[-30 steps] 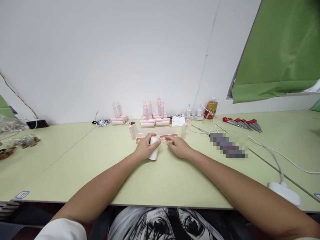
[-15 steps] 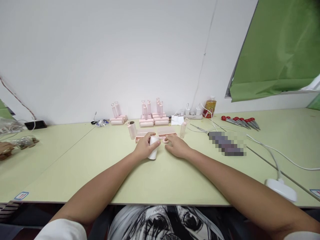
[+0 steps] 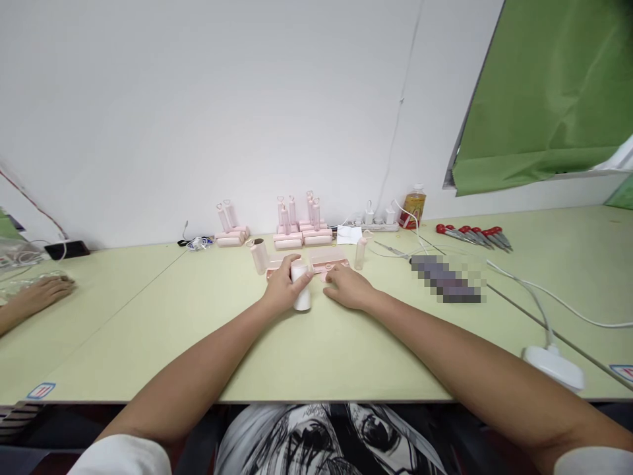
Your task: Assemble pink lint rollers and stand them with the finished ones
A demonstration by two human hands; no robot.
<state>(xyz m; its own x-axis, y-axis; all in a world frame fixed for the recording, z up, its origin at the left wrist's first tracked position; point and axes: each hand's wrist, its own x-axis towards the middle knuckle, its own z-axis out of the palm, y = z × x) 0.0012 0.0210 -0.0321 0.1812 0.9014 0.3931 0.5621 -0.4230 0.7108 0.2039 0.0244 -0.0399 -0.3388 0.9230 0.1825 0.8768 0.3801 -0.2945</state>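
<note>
My left hand [image 3: 283, 287] is wrapped round a white roll [image 3: 302, 298], a short smooth cylinder tilted slightly above the table. My right hand [image 3: 349, 287] is close beside it, fingers curled and pointing left, with a small pink piece [image 3: 324, 277] at the fingertips. Just behind the hands lie open pink cases [image 3: 329, 256], partly hidden by my fingers. An upright pink tube with a dark open top [image 3: 259, 257] stands to the left of them. A slimmer pink tube with a loop [image 3: 361, 254] stands to the right.
Several pink rollers and cases [image 3: 302, 237] line the wall. Red-handled tools [image 3: 475, 235], a bottle [image 3: 413, 206], a power strip [image 3: 378, 227] and a blurred-out object [image 3: 448, 280] are on the right, with white cables. Another person's hand [image 3: 44, 293] rests at far left.
The white roll in my left hand stands a little more upright. My right fingers have drawn slightly closer to the small pink piece. The other person's hand has come further into view.
</note>
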